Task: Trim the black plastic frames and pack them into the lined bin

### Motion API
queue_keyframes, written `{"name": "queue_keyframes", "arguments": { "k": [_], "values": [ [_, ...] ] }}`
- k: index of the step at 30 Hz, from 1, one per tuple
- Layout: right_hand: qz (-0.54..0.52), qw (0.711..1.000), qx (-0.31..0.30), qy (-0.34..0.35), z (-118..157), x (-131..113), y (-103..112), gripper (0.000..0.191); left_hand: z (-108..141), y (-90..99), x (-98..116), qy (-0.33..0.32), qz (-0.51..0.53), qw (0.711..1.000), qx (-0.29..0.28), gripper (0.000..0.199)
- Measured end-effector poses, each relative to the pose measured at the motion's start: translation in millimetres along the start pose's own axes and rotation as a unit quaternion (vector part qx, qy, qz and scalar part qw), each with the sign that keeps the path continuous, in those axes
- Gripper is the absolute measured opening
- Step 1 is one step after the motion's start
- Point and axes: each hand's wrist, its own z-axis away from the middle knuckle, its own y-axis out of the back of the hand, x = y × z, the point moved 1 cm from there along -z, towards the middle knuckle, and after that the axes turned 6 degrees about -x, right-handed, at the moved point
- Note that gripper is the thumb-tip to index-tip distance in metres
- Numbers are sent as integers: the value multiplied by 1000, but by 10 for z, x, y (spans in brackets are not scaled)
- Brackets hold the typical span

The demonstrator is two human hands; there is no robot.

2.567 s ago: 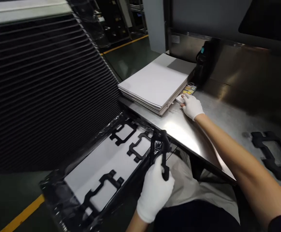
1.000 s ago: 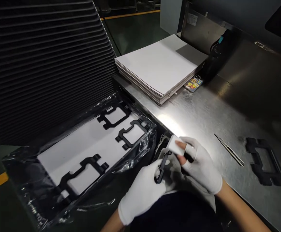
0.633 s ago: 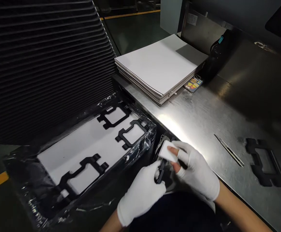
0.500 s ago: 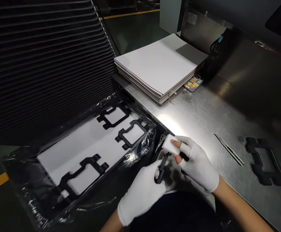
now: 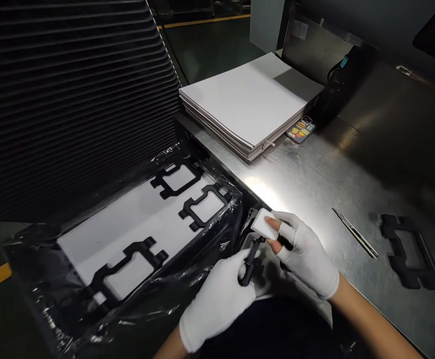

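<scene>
In the head view, my left hand, in a white glove, is closed around a black plastic frame, seen nearly edge-on. My right hand, gloved with bare thumb and fingertip, pinches a small white block, perhaps a sponge or eraser. The block sits at the upper end of the held frame; whether they touch I cannot tell. Another black frame lies flat on the metal table to the right. Beside it rests a thin silver pen-like tool, perhaps tweezers or a craft knife.
At left, a box lined with black plastic holds white sheet with three black frames on it. A stack of white boards stands on the metal table, near a phone. Ribbed black material rises behind the box.
Both hands keep their grip and stay almost in place. The held frame and my left hand have shifted very slightly; the view has moved a little.
</scene>
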Motion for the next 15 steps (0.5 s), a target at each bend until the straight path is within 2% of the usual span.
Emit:
{"name": "queue_keyframes", "arguments": {
  "k": [1,5,6,9,10,11,12,13,15],
  "values": [
    [-1,1000,4,-1,6,-19,-3,53,-2,-2,1,2,1,1000,0,5],
    [-3,998,-56,32,-15,16,-3,53,-5,-4,-16,7,9,1000,1,5],
    [23,999,-36,29,-36,70,26,52,3,-1,-22,2,17,1000,-3,9],
    [114,986,123,-19,-98,245,196,45,42,23,-32,-9,34,999,-10,18],
    [118,978,165,-39,-104,272,255,42,54,33,-34,-7,36,999,-12,18],
    [100,977,181,-55,-99,269,299,41,62,43,-35,-6,42,999,-14,19],
    [66,981,172,-66,-83,234,321,40,65,50,-37,-6,50,999,-15,19],
    [24,988,137,-72,-59,173,315,40,61,55,-42,-9,59,998,-14,20],
    [-62,996,38,-55,6,-6,228,43,37,54,-70,-18,84,996,-4,21]
  ]
}}
